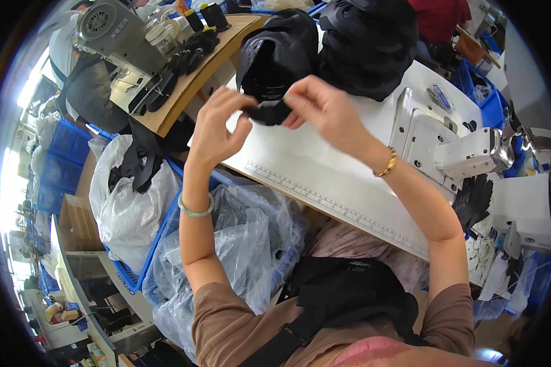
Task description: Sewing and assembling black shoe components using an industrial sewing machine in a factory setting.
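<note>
Both hands are raised over the near side of the stacked black pieces, with a small curved black piece (pixel 268 116) stretched between them. My left hand (pixel 221 125) pinches its left end between thumb and fingers. At the other end, my right hand (pixel 321 113) has its fingertips closed on the piece. Whether it is fabric or a moulded part I cannot tell. Just behind it stands a stack of black, hollow, rounded pieces (pixel 269 61), partly covered by my fingers. A taller black pile (pixel 367 49) rises beside that stack to the right.
The white table (pixel 312 165) has a ruler scale (pixel 324 199) along its near edge. A white sewing machine (pixel 434 144) stands at right. At left are another machine (pixel 113 37) on a wooden-edged table, a white bag (pixel 128 208) and a plastic-lined blue crate (pixel 220 244).
</note>
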